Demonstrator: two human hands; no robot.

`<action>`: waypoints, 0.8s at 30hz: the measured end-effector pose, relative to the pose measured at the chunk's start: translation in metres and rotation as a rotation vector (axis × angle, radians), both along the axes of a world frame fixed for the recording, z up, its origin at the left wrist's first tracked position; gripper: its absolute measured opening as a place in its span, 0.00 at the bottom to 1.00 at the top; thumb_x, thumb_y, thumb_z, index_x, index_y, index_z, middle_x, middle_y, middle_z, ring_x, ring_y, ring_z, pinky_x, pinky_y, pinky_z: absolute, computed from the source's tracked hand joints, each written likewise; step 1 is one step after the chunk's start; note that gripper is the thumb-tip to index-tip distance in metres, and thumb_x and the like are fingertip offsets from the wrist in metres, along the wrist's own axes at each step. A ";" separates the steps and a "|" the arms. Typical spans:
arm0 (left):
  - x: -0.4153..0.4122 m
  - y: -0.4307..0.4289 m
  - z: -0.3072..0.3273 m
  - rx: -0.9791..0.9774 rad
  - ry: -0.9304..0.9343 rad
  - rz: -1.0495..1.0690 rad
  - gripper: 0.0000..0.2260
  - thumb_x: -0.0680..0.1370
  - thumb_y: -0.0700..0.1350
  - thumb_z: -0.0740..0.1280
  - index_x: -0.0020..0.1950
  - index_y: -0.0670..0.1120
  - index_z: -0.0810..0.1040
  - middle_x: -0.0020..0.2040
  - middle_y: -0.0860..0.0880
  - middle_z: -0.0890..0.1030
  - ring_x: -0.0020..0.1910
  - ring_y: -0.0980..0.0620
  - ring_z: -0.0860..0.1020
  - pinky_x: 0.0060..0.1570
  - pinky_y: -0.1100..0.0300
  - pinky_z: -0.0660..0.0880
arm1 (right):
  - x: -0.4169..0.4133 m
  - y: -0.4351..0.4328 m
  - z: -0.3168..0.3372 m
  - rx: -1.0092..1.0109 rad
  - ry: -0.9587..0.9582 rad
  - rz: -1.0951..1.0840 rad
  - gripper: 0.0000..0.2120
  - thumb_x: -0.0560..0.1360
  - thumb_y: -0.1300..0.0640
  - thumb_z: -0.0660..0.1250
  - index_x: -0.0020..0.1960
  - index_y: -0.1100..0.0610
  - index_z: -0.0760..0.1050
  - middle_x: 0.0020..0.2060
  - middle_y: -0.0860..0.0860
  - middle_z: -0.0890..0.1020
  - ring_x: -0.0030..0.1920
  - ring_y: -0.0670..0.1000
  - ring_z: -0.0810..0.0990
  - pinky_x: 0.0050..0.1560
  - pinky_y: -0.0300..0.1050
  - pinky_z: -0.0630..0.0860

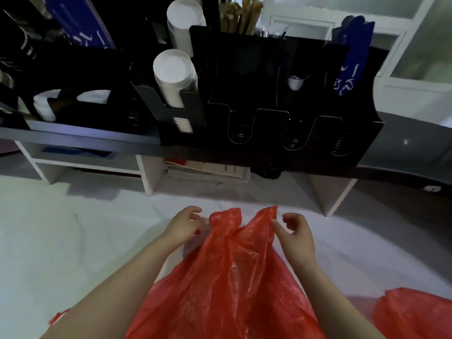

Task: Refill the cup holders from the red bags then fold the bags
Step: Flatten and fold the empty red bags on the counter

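White sheet: covers the near surface — a bed or table, hard to tell.
On the sheet: red bag in the middle, second red bag near right.
Far shelf: dark board on white legs — bears the black cup holder.
Under the shelf: stacked papers.

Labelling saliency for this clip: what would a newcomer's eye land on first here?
The red bag at bottom centre, its top pinched by the left hand and right hand. Behind, on the shelf, the black cup holder with white cup stacks at its left and empty spring slots in front.
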State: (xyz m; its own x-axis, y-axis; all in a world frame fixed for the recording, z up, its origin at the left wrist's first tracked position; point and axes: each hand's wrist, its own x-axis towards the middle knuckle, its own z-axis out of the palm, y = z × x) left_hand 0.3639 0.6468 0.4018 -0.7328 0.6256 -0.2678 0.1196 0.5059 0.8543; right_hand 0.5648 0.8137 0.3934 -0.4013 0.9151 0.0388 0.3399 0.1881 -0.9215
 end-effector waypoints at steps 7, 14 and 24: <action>0.006 0.041 -0.007 0.075 -0.136 -0.077 0.18 0.78 0.36 0.64 0.67 0.47 0.71 0.50 0.39 0.82 0.44 0.43 0.82 0.44 0.56 0.78 | -0.018 0.003 0.016 -0.063 0.035 0.130 0.05 0.73 0.56 0.72 0.47 0.54 0.77 0.42 0.51 0.83 0.43 0.51 0.82 0.45 0.45 0.79; -0.024 0.027 -0.010 0.187 -0.023 -0.028 0.05 0.76 0.31 0.65 0.48 0.35 0.81 0.43 0.38 0.81 0.36 0.48 0.77 0.34 0.63 0.74 | 0.004 0.028 0.011 0.118 -0.175 -0.059 0.08 0.77 0.59 0.62 0.45 0.55 0.80 0.35 0.49 0.82 0.39 0.53 0.81 0.40 0.43 0.71; -0.133 -0.055 -0.031 0.028 0.185 0.119 0.08 0.77 0.29 0.62 0.44 0.38 0.78 0.39 0.41 0.80 0.34 0.46 0.77 0.35 0.63 0.72 | 0.030 0.082 0.007 0.110 -0.293 -0.270 0.11 0.78 0.60 0.58 0.53 0.56 0.79 0.33 0.55 0.82 0.31 0.56 0.82 0.43 0.51 0.79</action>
